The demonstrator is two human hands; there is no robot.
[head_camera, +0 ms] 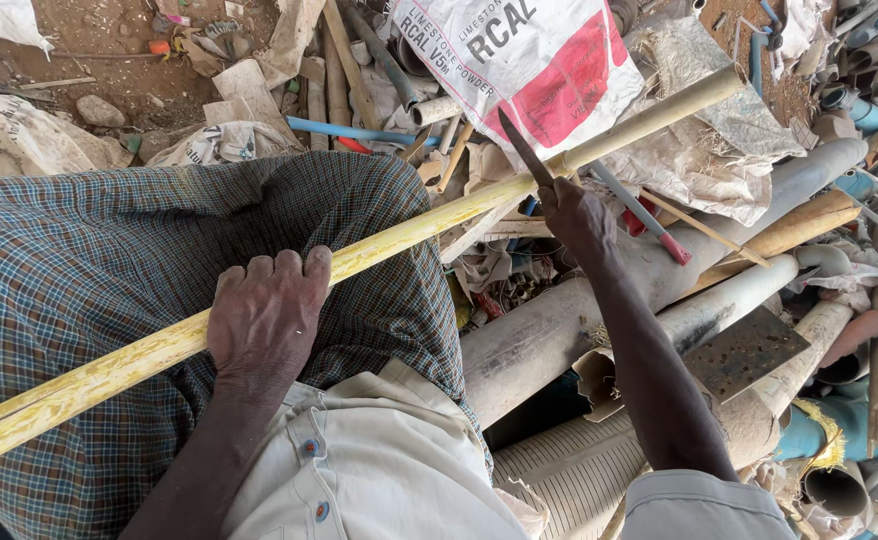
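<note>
**Head view: two hands work on a yellow bamboo pole with a knife**

Head camera looks straight down on a person who sits among scrap material. A long yellow bamboo pole (399, 236) lies across the lap, on a checked blue-green cloth (89, 280) that covers the legs. The pole runs from the lower left edge up to the upper right, where its cut end shows.

The left hand (267, 312) lies on top of the pole near its middle. Its fingers (289, 266) are curled over the pole and pressed close together, so the hand pins the pole against the lap.

The right hand (574, 215) is further up the pole, closed around the handle of a dark knife (525, 148). The blade points up and to the left, and it touches the pole just beside the hand.

Behind the pole lies a white sack with a red patch (529, 65). Below the right arm lie several grey plastic pipes (559, 330), one beside the other, and a flat rusty metal plate (744, 350) rests on them. A blue thin pipe (344, 131) lies on the ground above the lap.
</note>
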